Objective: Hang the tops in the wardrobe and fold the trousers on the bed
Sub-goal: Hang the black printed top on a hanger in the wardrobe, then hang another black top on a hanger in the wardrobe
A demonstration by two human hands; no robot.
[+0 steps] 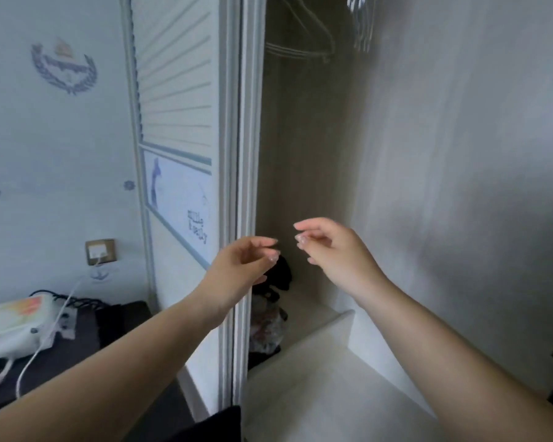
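both hands reach into the wardrobe (300, 154): left hand (240, 269) and right hand (329, 250), fingers loosely curled, holding nothing. empty hangers (300, 43), blurred, apparently hang high above the fingertips; no tops visible. risk: an overhead reach may knock hangers off.

1. i see the wardrobe (316, 154) lined inside with matt, pale wood-grain board.
2. its door (176, 90) looks painted white, smooth, with ribbed slats.
3. the hangers (300, 49) up top look like thin metal wire; it's blurred.
4. the shelf (326, 378) reads as smooth, matt white laminate.
5. the bag (268, 327) low inside looks like crinkled, glossy plastic.
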